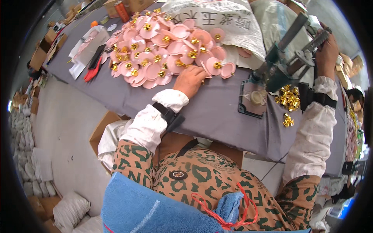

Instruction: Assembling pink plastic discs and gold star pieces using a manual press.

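My left hand (190, 80) rests on the grey table cloth (217, 112) at the near edge of a heap of pink flower-shaped pieces with gold centres (163, 50); its fingers are curled by the nearest pieces, and whether they hold one is hidden. My right hand (328, 48) is raised at the right, wrapped around the metal lever handle (316, 40) of a dark green hand press (278, 72). A pile of small gold parts (288, 97) lies beside the press base (252, 101). Both forearms wear white sleeve covers and black wrist straps.
A printed white woven sack (221, 19) lies behind the pink heap. Red-handled pliers (92, 72), white paper and an orange can (122, 11) sit at the table's far left. Cardboard boxes and white bags stand on the floor at left. A blue towel (155, 209) lies on my lap.
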`<state>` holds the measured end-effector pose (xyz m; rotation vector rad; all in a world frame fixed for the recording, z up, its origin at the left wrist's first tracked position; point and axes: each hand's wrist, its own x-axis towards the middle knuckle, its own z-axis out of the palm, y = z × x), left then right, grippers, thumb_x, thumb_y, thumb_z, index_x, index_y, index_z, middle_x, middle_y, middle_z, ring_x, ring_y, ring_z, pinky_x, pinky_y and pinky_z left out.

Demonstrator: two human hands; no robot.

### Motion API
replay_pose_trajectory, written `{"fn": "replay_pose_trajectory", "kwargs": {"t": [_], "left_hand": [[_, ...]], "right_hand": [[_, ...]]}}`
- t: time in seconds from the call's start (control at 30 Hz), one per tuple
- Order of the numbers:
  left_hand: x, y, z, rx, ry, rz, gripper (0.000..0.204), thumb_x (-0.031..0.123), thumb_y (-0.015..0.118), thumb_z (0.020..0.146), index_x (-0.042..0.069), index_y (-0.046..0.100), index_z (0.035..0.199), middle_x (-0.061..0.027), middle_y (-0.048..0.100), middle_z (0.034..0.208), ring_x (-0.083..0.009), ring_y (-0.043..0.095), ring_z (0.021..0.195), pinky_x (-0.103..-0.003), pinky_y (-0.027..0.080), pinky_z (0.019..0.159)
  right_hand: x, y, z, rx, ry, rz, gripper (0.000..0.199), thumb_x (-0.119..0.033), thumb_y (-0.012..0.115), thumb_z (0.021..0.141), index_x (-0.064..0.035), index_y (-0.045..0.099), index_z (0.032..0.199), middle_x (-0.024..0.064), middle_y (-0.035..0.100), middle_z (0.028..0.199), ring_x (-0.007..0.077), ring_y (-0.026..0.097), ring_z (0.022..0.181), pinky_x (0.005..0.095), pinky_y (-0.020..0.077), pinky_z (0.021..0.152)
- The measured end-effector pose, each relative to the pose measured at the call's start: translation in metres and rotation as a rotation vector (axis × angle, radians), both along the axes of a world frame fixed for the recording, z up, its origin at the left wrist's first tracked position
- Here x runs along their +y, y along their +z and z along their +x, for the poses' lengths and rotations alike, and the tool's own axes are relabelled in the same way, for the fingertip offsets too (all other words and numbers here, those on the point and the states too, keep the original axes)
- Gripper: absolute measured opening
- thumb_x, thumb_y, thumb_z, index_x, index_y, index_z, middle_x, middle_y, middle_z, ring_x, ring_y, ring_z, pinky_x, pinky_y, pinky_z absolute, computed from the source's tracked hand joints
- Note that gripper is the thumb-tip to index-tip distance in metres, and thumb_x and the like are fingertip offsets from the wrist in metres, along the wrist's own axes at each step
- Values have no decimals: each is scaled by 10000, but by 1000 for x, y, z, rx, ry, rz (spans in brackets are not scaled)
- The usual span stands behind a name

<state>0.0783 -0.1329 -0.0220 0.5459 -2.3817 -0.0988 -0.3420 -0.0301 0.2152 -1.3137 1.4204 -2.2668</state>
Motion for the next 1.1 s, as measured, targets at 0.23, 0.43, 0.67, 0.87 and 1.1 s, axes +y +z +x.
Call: {"fn": "replay_pose_trajectory", "kwargs": {"t": [0.23,0.43,0.67,0.87,1.1], "left_hand": [[19,-23,-3,317,56,1049,217,22,627,829,69,632,1040,-70,581,877,-157,600,800,-278,489,713],[51,-30,-9,3,31,630,346,57,705,721,84,649,1062,-104,561,1118,-237,612,944,-335,502,832],[75,-17,-104,180,-185,542,375,249,795,682,82,698,1003,-106,613,1218,-318,547,1104,-418,425,961],[90,-30,-176,170,-156,543,367,283,793,675,107,719,989,-33,676,1124,-267,517,1150,-402,370,992],[88,-28,-175,87,-68,530,348,299,794,655,163,735,971,20,678,1133,-256,469,1179,-423,309,1011]], "right_hand": [[7,-1,17,132,-15,-23,239,-102,585,918,32,601,1115,83,620,846,135,583,648,190,383,473],[18,2,37,685,-398,118,236,-18,530,929,2,652,1130,-42,574,817,20,422,611,179,277,479],[8,7,42,-51,-73,-79,122,-160,522,915,-97,626,921,-69,499,608,24,424,460,175,263,368],[3,1,39,-90,-7,-114,139,-127,508,906,-71,622,963,-36,556,655,36,471,475,162,275,366],[86,-34,91,451,-431,-247,212,-104,559,917,-7,607,1100,74,578,941,158,497,746,286,419,621]]}}
